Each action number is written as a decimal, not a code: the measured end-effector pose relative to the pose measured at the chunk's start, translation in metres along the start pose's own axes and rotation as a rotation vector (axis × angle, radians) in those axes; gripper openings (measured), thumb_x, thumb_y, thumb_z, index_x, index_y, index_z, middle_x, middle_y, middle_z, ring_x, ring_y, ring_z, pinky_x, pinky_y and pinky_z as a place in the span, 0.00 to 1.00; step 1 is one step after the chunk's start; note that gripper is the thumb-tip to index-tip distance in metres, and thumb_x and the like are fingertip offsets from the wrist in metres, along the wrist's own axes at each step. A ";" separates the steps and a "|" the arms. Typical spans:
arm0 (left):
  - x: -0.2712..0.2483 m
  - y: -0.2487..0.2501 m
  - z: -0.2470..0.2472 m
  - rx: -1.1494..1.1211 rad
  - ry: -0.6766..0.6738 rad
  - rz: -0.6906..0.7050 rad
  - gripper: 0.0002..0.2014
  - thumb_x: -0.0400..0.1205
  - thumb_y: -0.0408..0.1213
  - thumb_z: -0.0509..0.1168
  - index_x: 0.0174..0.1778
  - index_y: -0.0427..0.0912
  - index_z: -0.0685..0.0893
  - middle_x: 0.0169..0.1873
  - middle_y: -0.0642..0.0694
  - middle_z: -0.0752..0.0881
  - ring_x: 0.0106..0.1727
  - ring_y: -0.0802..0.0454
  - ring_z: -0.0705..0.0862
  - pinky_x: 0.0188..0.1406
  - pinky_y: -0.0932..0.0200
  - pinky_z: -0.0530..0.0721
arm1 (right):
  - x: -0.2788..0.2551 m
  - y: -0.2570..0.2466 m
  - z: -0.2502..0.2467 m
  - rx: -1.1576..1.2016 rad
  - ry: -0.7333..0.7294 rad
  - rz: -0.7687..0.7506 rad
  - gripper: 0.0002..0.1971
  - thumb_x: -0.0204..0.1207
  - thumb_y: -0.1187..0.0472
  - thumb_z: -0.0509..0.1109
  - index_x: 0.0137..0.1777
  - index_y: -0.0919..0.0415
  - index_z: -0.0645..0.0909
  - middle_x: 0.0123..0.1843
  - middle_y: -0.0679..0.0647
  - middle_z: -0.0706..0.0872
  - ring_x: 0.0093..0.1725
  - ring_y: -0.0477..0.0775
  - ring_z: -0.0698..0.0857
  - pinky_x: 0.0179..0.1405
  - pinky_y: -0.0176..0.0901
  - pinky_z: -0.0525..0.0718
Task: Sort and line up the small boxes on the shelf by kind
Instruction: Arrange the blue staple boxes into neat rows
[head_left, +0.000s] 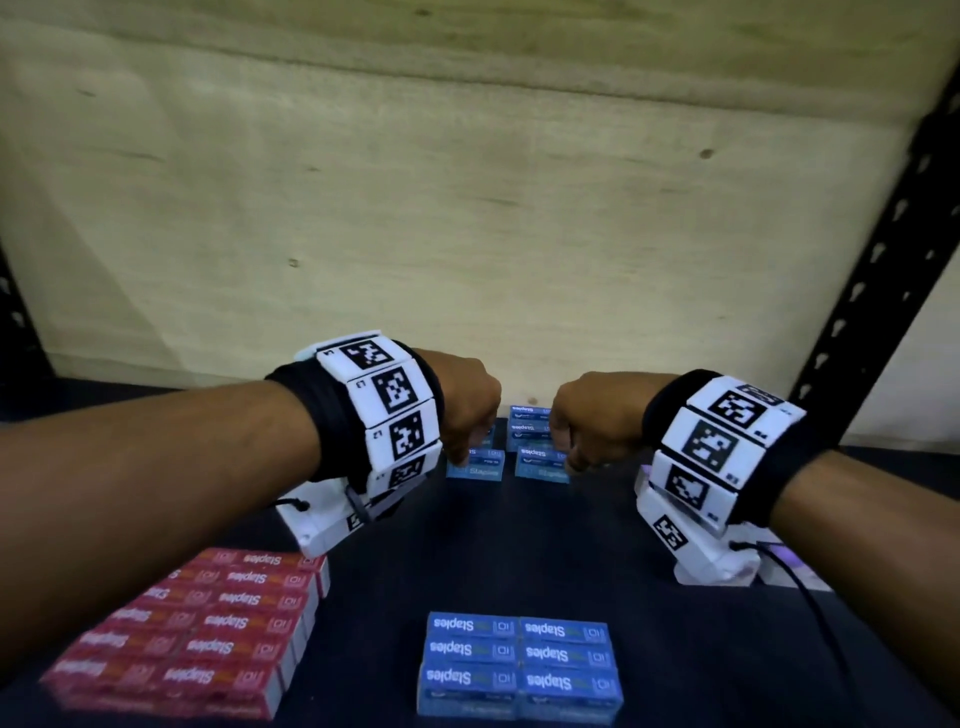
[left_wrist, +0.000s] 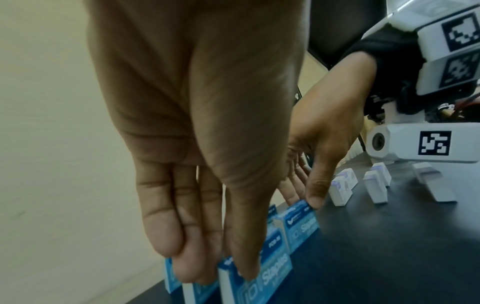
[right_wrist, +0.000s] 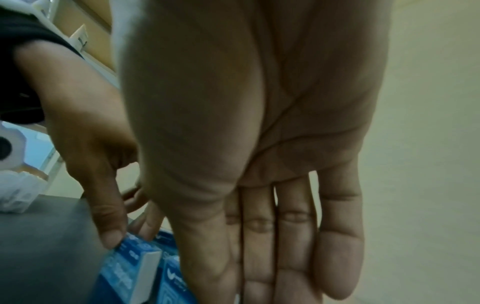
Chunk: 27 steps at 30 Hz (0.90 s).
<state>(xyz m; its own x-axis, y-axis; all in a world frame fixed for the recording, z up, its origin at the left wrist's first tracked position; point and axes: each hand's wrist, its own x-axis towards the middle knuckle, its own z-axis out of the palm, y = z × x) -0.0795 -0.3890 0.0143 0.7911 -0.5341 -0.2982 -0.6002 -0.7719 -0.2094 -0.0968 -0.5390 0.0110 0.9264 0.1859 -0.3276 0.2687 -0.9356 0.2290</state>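
Observation:
At the back of the dark shelf (head_left: 519, 545) stands a small cluster of blue staples boxes (head_left: 530, 415). My left hand (head_left: 462, 457) pinches the front left blue box (head_left: 475, 465), thumb on its near face and fingers behind it. The left wrist view shows this grip, left hand (left_wrist: 218, 271) on the box (left_wrist: 262, 277). My right hand (head_left: 571, 460) pinches the neighbouring blue box (head_left: 543, 462) the same way. In the right wrist view only a corner of that box (right_wrist: 171, 277) shows under my right hand (right_wrist: 246, 267).
A tidy block of blue staples boxes (head_left: 519, 665) lies at the front centre. A block of red staples boxes (head_left: 208, 623) lies front left. Several small white boxes (left_wrist: 342, 189) stand to the right. A plywood wall (head_left: 467, 208) closes the back, with a black upright (head_left: 872, 291) at right.

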 end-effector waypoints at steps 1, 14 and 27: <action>-0.001 0.001 0.000 0.002 0.000 0.004 0.16 0.82 0.42 0.72 0.64 0.41 0.86 0.58 0.45 0.87 0.46 0.51 0.79 0.43 0.60 0.74 | -0.003 0.000 0.001 0.009 -0.004 -0.007 0.09 0.78 0.57 0.75 0.55 0.60 0.88 0.41 0.49 0.90 0.40 0.51 0.86 0.44 0.42 0.84; -0.064 0.016 0.020 -0.102 -0.064 0.114 0.06 0.80 0.41 0.72 0.50 0.47 0.88 0.35 0.57 0.86 0.23 0.68 0.75 0.31 0.68 0.76 | -0.076 -0.011 0.024 0.118 -0.050 -0.130 0.07 0.77 0.52 0.75 0.50 0.53 0.88 0.44 0.47 0.93 0.35 0.41 0.81 0.34 0.33 0.77; -0.105 0.015 0.029 -0.224 -0.131 0.110 0.08 0.78 0.46 0.73 0.51 0.52 0.89 0.44 0.54 0.92 0.42 0.61 0.86 0.39 0.70 0.79 | -0.117 -0.019 0.030 0.239 -0.110 -0.129 0.03 0.77 0.54 0.73 0.49 0.50 0.87 0.44 0.47 0.93 0.36 0.40 0.84 0.42 0.34 0.81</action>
<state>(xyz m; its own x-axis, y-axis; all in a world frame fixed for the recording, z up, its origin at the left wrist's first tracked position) -0.1750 -0.3347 0.0154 0.6916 -0.5814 -0.4285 -0.6294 -0.7762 0.0374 -0.2181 -0.5524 0.0173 0.8508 0.2864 -0.4406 0.3004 -0.9530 -0.0395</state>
